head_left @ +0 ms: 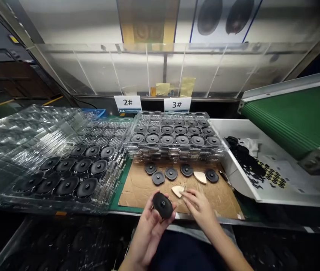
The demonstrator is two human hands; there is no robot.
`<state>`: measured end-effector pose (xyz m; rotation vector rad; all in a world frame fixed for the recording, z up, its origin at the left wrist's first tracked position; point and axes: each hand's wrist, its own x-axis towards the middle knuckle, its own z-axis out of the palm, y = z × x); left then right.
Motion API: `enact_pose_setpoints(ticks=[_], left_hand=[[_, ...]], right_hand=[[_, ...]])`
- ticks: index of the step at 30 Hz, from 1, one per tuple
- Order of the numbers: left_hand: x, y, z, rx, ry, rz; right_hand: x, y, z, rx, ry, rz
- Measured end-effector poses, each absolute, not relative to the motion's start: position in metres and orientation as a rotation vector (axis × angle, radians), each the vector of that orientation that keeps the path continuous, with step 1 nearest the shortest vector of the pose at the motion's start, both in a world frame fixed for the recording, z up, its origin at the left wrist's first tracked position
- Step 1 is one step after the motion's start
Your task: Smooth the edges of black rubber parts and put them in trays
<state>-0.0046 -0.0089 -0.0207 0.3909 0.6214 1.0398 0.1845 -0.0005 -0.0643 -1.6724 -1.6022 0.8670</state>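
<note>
The left hand [148, 229] is clamped around a black speaker [162, 205], fingers curled up behind its rim and its dark face tipped up, as if held there for a look. The right hand [200, 208] lies flatter, its fingertips [185, 194] at a cream wedge [177, 191]. Whether they pinch it or only touch it, I can't tell from here.

Both hands work just over the near edge of a cardboard sheet [137, 192], probably put down to spare the parts from the bench. On it lie five more speakers, the nearest [158, 178] among them, spaced so that none touch, and a second wedge [200, 177] between the last two on the right.

Beyond stands a clear tray [174, 154] whose pockets keep each speaker apart, with two front rows of six and fainter rows behind. To the left, a second tray [120, 169] shows eleven speakers, three in its far row and four in each of the others. Two cards, 2# [127, 104] and 3# [177, 104], stand behind them, perhaps marking places. On the right, a white bin [239, 169] holds a heap of small black pieces [244, 160].
</note>
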Motion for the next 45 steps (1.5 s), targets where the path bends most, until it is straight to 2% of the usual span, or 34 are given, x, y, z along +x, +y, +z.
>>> enact_pose_setpoints(ticks=[7,12,23,28,33,37,42,45], left_hand=[[-0.009,0.028,-0.016,0.152,0.475,0.970],[-0.003,0.046,-0.018,0.094,0.498,0.938],[0.020,0.063,-0.019,0.141,0.576,0.865],[0.036,0.064,-0.014,0.213,0.642,0.833],[0.049,0.061,-0.010,0.262,0.690,0.850],[0.051,0.062,-0.007,0.276,0.753,0.830],[0.050,0.068,0.001,0.299,0.798,0.725],[0.049,0.072,0.002,0.299,0.770,0.724]], right_hand=[[0.174,0.034,-0.113,-1.771,-1.713,0.646],[0.180,0.053,-0.116,-1.748,-1.696,0.658],[0.187,0.027,-0.075,-1.659,-1.641,0.902],[0.195,0.045,-0.007,-1.689,-1.436,0.836],[0.181,0.052,0.051,-1.362,-1.625,0.826],[0.183,0.058,0.055,-1.395,-1.799,1.046],[0.182,0.055,0.051,-1.322,-1.730,0.703],[0.185,0.049,0.054,-1.306,-1.790,0.964]])
